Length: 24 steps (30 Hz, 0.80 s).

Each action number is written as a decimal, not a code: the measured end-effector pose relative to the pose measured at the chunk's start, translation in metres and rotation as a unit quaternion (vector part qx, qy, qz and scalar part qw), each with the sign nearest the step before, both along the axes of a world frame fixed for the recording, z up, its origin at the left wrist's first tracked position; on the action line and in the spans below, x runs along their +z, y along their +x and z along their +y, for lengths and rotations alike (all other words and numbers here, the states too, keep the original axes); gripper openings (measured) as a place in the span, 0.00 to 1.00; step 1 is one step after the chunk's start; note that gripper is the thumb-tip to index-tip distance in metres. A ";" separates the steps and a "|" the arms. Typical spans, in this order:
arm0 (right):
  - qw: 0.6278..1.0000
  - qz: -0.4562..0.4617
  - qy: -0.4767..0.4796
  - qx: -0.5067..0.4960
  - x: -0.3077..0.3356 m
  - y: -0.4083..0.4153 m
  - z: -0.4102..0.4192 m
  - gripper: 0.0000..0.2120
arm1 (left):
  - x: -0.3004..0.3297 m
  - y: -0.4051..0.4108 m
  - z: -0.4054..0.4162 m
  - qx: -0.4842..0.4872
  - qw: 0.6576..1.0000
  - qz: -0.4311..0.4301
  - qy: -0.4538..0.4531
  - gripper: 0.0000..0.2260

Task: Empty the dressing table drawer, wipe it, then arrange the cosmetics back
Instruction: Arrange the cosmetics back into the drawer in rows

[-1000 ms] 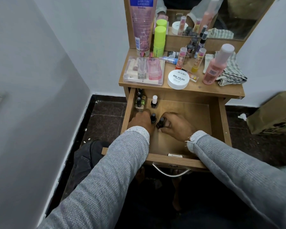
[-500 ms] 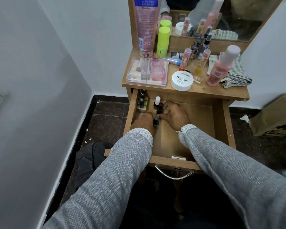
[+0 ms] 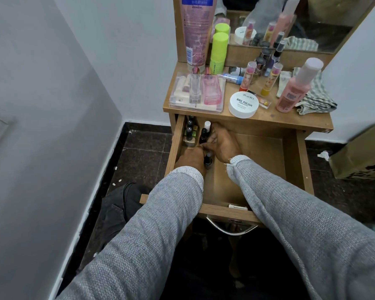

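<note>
The drawer (image 3: 290,161) stands pulled out under the bench (image 3: 275,118). In its back left corner small nail polish bottles (image 3: 189,135) stand in rows. Just right of them the right hand (image 3: 222,144) curls its fingers round a dark bottle (image 3: 203,135) beside a white-capped bottle (image 3: 207,126). The left hand (image 3: 192,158), touching the right, holds another dark bottle (image 3: 208,160) nearer the front.

Pale grey-white painted walls (image 3: 63,94) met a dark speckled tile floor (image 3: 143,156); a brown cardboard box (image 3: 362,152) sat at right.
</note>
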State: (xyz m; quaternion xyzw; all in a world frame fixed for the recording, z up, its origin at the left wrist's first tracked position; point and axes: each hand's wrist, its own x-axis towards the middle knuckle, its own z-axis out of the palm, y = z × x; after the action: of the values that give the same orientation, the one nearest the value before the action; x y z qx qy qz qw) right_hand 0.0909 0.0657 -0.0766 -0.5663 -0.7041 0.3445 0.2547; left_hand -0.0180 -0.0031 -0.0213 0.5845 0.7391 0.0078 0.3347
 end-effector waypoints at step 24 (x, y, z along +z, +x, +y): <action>0.999 -0.002 0.031 -0.028 -0.008 -0.013 0.004 0.23 | 0.002 0.002 0.000 -0.001 1.000 0.011 -0.005 0.22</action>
State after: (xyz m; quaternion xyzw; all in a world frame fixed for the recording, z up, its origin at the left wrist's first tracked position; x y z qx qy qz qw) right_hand 0.0781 0.0701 -0.0851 -0.5781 -0.6989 0.3146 0.2801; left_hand -0.0163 -0.0033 -0.0195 0.5834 0.7423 -0.0032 0.3294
